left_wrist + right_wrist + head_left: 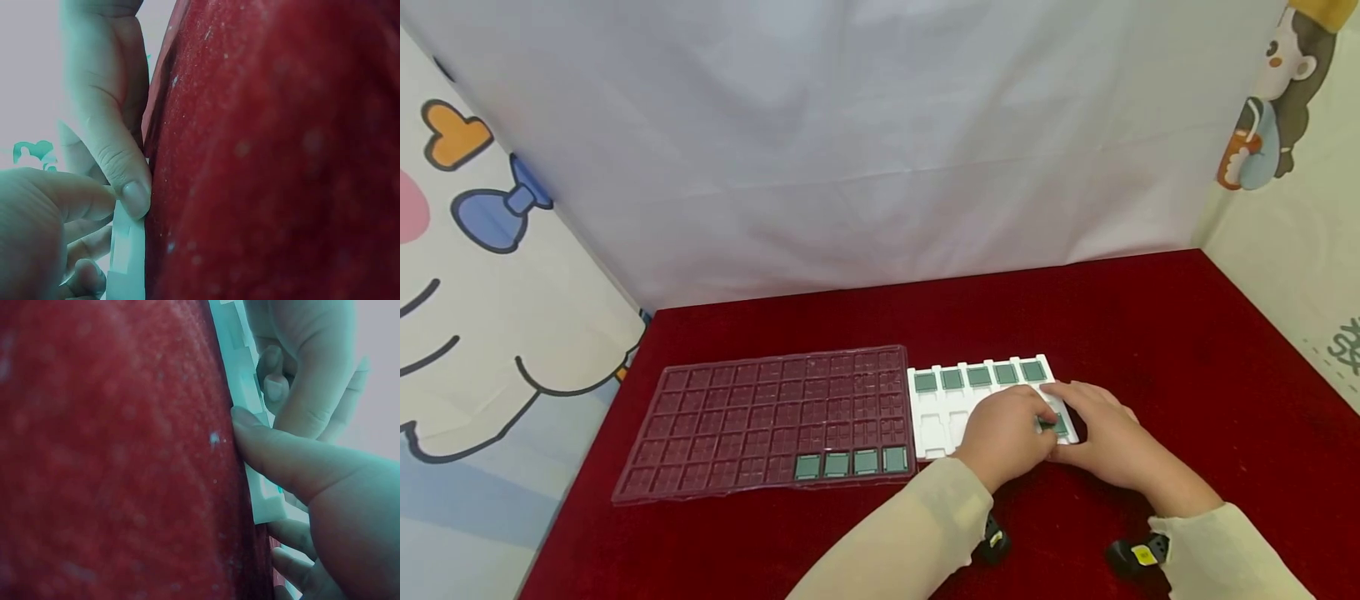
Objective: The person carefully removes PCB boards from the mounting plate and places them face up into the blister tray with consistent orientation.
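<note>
Red cloth-covered table: right hand clamped on a white, slotted plastic tray; left hand at a square green chip, its grip unclear.

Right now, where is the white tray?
In the head view, the white tray lies right of centre on the red cloth, just right of the clear tray, with the left hand over it and the right hand at its right end.

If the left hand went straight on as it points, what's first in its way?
Likely the chip at the near right corner of the white tray; the left hand may be touching it, depth is unclear.
</note>
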